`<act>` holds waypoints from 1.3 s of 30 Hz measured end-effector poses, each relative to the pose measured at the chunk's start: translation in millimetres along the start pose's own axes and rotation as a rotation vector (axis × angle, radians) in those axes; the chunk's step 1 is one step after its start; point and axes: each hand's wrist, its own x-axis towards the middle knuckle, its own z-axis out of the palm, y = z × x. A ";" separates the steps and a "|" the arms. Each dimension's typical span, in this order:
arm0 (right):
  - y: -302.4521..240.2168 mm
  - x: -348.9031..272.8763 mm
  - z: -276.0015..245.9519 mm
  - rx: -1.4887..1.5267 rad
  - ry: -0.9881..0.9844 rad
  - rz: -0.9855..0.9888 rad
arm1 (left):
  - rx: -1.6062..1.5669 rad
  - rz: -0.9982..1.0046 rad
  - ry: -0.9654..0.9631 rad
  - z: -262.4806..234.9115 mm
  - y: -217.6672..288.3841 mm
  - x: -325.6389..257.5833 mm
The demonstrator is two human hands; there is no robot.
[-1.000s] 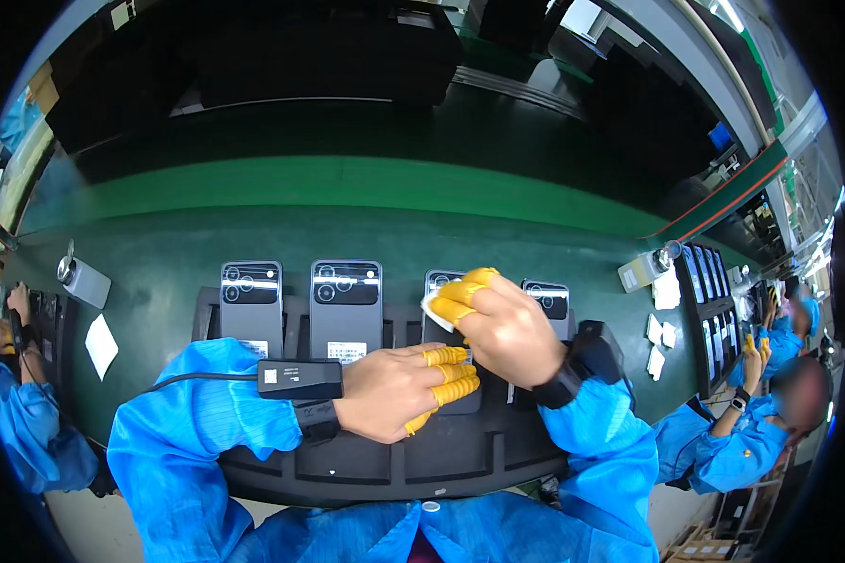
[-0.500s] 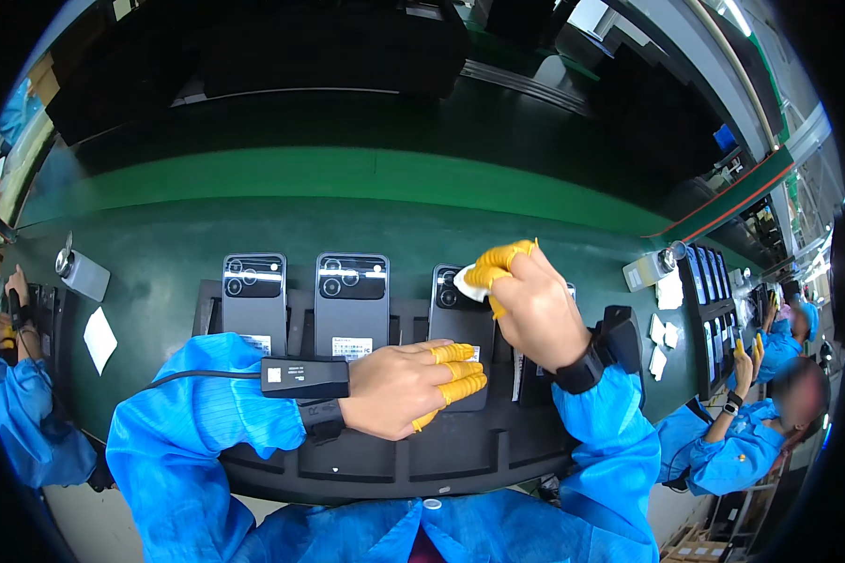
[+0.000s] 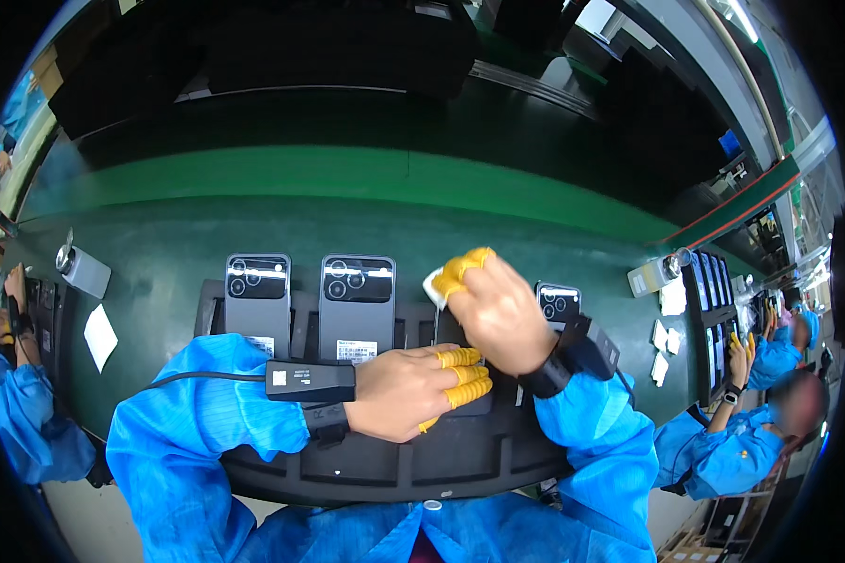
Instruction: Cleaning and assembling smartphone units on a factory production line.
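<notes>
While wiping third phone (image 3: 460,336) in black tray (image 3: 460,460) on green belt (image 3: 160,263): keep tray still, strokes short, pressure light over lens end. Left hand (image 3: 408,392) flat, pinning phone's lower half. Right hand (image 3: 498,314) closed round white cloth (image 3: 434,286) at phone's top. Hands close, not touching.

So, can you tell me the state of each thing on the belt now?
Black tray: lies flat, holds the phones.
Two left phones: backs up, uncovered.
Third phone: mostly hidden under both hands.
White cloth: pinched in the right hand.
Left hand: flat, pressing the third phone.
Fourth phone: partly hidden.
</notes>
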 end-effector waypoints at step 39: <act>19.7 -21.8 -18.2 -0.138 0.083 0.272 | 0.036 -0.040 0.063 13.7 -3.2 0.7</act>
